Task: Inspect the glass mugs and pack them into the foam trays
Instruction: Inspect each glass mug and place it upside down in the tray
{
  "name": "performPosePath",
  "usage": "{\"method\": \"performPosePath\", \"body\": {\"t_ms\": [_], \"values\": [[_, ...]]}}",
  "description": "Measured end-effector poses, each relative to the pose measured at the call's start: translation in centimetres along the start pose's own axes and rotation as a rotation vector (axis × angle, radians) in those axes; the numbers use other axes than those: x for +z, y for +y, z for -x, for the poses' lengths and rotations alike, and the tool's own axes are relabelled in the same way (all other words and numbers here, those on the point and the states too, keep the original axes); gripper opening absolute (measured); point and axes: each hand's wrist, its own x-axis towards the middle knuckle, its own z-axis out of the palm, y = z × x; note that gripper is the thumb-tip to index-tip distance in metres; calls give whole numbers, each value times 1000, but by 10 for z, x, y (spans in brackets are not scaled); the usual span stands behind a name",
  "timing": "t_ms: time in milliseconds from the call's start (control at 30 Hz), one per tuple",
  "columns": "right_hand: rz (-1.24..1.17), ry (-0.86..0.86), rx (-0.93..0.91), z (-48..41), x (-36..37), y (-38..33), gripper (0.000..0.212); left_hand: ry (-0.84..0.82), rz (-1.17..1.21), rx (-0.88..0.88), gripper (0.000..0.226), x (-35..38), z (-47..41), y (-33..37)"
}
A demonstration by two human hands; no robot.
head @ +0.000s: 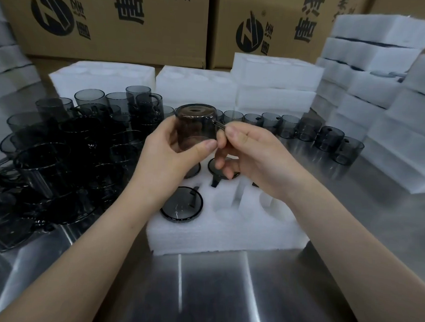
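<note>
Head view: the left grip [168, 154] is wrapping fingers and thumb round the wall of a smoky mug [196, 128]. The mug is sitting base-up between the two grips, raised above the tray [227, 234]. The right grip [253, 157] is pinching the handle [219, 124] between thumb and forefinger, its other fingers curling loosely below. The tray is lying on the table [200, 294] directly under both grips. One packed mug [181, 204] is sitting below the left grip, and two more are showing partly beneath the grips. Pockets under the right grip are standing empty. A heap [73, 142] of mugs is crowding the table left of the left grip, and a row [305, 130] is lining up beyond the right grip.

The glass is probably light, stiff, smooth enough to slip, and brittle, with the thin handle looking weakest. The wall is the safer hold for carrying, leaving the handle for steering into its slot.
</note>
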Motion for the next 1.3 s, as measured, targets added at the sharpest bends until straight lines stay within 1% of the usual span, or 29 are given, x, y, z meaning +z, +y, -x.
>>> {"method": "performPosePath", "body": {"t_ms": [67,167,233,300,367,400,500,633,733,933,1033,1100,1167,1233,1300], "values": [[48,67,-4,0,2,1,24,14,28,4,41,-1,0,-1],[54,145,2,1,7,3,14,24,72,28,44,-1,0,-2],[34,204,-3,1,9,2,19,6,58,39,49,-1,1,-2],[48,243,-16,0,7,0,30,-18,12,60,54,-1,1,-2],[81,233,-28,1,4,0,42,-40,-24,75,57,0,2,-1],[103,217,-42,1,3,0,44,-44,-31,81,58,1,2,0],[204,197,-109,1,3,0,38,-47,-43,84,58,2,2,1],[336,275,-186,1,5,1,31,-39,-73,76,58,5,3,3],[437,344,-194,0,7,2,37,-38,-139,87,62,6,4,4],[446,448,-183,-1,17,5,48,-39,-289,151,71,8,6,2],[407,492,-210,-1,19,3,48,-74,-339,200,68,8,6,1],[320,492,-222,-2,19,0,39,-95,-341,227,67,8,6,2],[217,470,-214,-5,15,0,33,-96,-296,210,69,8,6,4],[108,402,-161,-6,10,-1,28,-85,-221,158,70,7,6,5],[-14,278,-109,-5,5,0,20,-72,-146,125,69,5,5,4]]}}
